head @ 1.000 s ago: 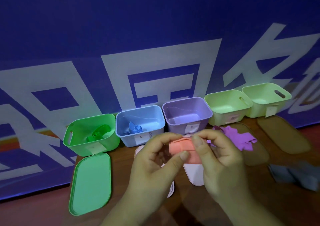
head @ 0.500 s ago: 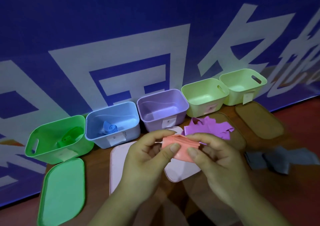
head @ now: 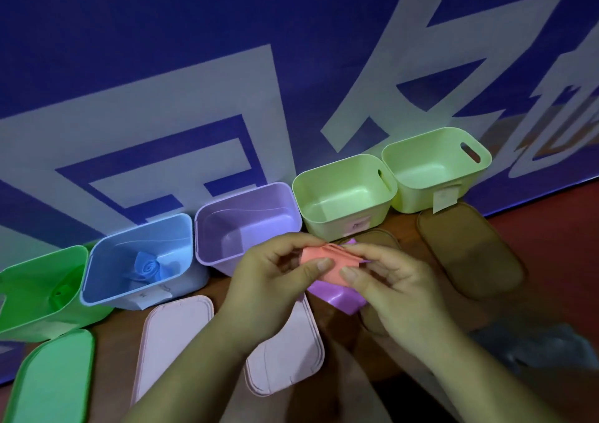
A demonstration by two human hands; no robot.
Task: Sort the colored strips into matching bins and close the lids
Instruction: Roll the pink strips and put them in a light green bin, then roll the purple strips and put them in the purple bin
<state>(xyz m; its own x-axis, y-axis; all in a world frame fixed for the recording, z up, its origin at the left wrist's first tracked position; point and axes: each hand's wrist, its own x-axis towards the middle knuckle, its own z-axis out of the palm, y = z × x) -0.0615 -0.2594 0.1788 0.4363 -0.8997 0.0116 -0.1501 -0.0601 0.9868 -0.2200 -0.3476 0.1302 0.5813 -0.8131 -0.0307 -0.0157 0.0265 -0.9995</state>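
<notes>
Both hands (head: pixel 327 276) pinch the folded pink strip (head: pixel 327 262).

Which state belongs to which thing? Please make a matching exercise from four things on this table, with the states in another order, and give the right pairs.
Things
1. blue bin
2. purple bin
3. pink strip
4. green lid

States
A. pinched between left hand and right hand
B. lies flat, covering nothing
C. open, nothing inside
D. holds a rolled strip

Pairs: 1-D, 2-C, 3-A, 4-B
</notes>
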